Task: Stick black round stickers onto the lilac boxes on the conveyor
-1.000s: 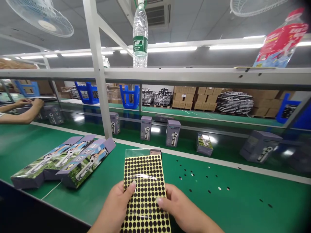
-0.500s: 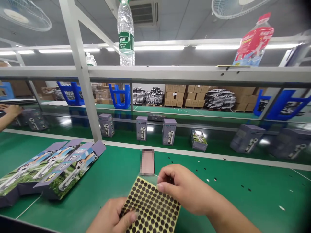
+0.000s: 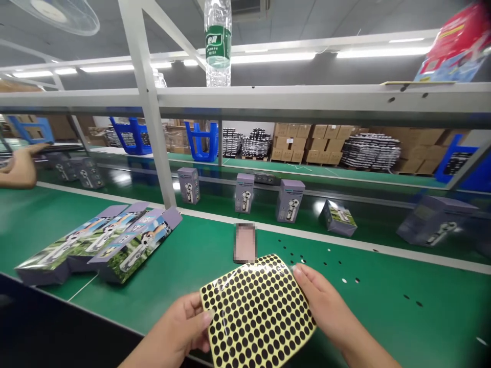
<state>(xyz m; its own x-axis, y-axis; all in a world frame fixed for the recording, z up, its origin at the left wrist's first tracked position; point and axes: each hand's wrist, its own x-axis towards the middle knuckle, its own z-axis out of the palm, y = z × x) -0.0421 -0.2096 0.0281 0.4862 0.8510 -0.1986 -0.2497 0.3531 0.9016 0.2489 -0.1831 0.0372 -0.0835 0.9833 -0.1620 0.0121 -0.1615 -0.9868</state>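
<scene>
Between my two hands is a pale yellow sticker sheet (image 3: 258, 313) covered in rows of round black dots, tilted toward me with light glinting off its far part. My left hand (image 3: 180, 327) pinches its left edge, thumb on top. The right edge is in the grip of my right hand (image 3: 320, 299), whose other fingers are mostly hidden behind the sheet. Just past the sheet's far edge lies a flat pinkish object (image 3: 245, 244), blurred out in the picture. Loose black and white dots (image 3: 303, 258) are scattered on the green surface to the right.
Printed boxes (image 3: 126, 245) lie flat at the left. Upright purple boxes (image 3: 290, 202) and a tipped one (image 3: 339, 217) stand along the dark strip behind the white edge. A white post (image 3: 153, 112) rises left of centre. Another person's hand (image 3: 21, 166) is at far left.
My right hand has moved from the sheet's top edge to its right edge. The sheet is now turned and spread between both hands. The view has shifted, and the other person's hand has moved.
</scene>
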